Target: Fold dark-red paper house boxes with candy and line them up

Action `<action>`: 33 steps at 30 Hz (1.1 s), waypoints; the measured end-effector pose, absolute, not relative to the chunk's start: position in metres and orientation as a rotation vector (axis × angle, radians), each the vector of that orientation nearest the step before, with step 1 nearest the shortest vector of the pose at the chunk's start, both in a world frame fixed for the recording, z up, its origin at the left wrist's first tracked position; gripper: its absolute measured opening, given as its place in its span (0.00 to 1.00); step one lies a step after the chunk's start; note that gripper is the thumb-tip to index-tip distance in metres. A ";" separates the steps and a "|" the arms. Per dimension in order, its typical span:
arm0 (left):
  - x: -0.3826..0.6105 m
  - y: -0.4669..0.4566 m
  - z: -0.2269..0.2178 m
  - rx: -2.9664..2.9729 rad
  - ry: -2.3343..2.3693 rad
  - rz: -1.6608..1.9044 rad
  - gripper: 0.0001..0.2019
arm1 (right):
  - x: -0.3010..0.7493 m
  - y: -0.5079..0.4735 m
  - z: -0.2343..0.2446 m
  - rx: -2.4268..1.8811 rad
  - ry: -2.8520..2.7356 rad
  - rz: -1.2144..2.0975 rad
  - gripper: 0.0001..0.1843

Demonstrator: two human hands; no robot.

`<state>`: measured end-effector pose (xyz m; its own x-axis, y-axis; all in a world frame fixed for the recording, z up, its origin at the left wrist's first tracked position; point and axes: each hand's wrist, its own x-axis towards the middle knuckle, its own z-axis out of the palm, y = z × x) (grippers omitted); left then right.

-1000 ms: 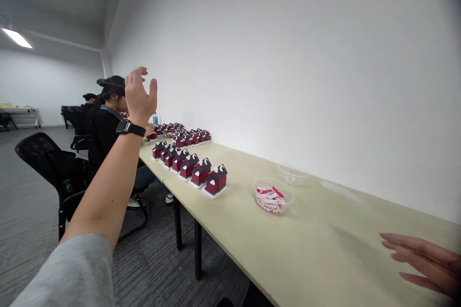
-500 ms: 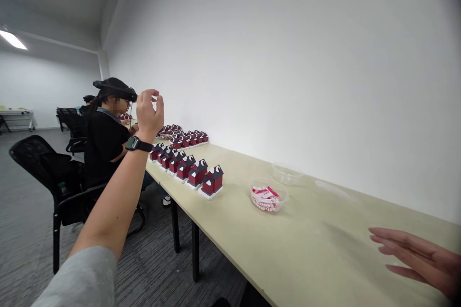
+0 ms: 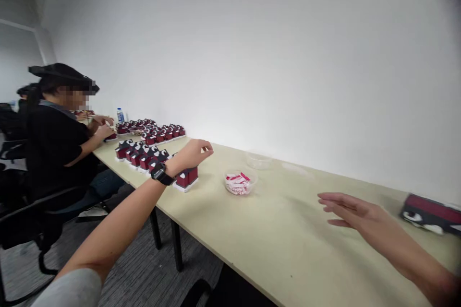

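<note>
Your R hand (image 3: pixel 345 208) is open, fingers spread, gripping nothing, above the counter (image 3: pixel 288 240), nearest 1 blurred dark-red house (image 3: pixel 428 213) by the R end. Your L hand (image 3: pixel 192 151) is half open, fingers loosely curled, empty, just above 1 red paper house (image 3: pixel 186 178) on a white base near the front edge. Next along: 1 clear bowl of pink-and-white candy (image 3: pixel 238 183), 1 clear bowl (image 3: pixel 258 160) behind it. Toward the far end: approx 6 more houses (image 3: pixel 140 159), a dense house cluster (image 3: pixel 151 130) too small to count, 1 water bottle (image 3: pixel 120 115). 1 co-worker (image 3: pixel 54 139) sits at the far end, hands at the counter.
</note>
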<state>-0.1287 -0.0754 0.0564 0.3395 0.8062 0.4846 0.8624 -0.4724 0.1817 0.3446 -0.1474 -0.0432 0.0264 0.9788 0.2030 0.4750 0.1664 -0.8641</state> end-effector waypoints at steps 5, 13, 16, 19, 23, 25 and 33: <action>-0.051 -0.044 0.024 -2.711 -1.561 -0.456 0.11 | 0.336 -0.156 -0.035 -1.490 -1.610 0.771 0.28; 0.011 0.009 -0.007 -2.673 -1.689 -0.097 0.03 | 0.387 -0.141 -0.002 -1.807 -1.707 -0.027 0.23; 0.013 0.011 -0.014 -2.670 -1.689 -0.173 0.03 | 0.447 -0.119 0.012 -1.971 -1.565 -0.152 0.25; 0.008 0.007 -0.017 -2.677 -1.686 -0.322 0.05 | 0.495 -0.096 0.001 -2.148 -1.410 -0.198 0.32; 0.003 0.003 -0.019 -2.692 -1.644 -0.653 0.04 | 0.515 -0.072 -0.040 -2.371 -1.226 -0.077 0.34; 0.003 0.005 -0.020 -2.722 -1.620 -0.828 0.05 | 0.512 -0.065 -0.059 -2.435 -1.130 -0.040 0.36; 0.009 0.009 -0.029 -3.114 -1.523 -1.491 0.20 | 0.504 -0.068 -0.059 -2.440 -1.017 -0.078 0.40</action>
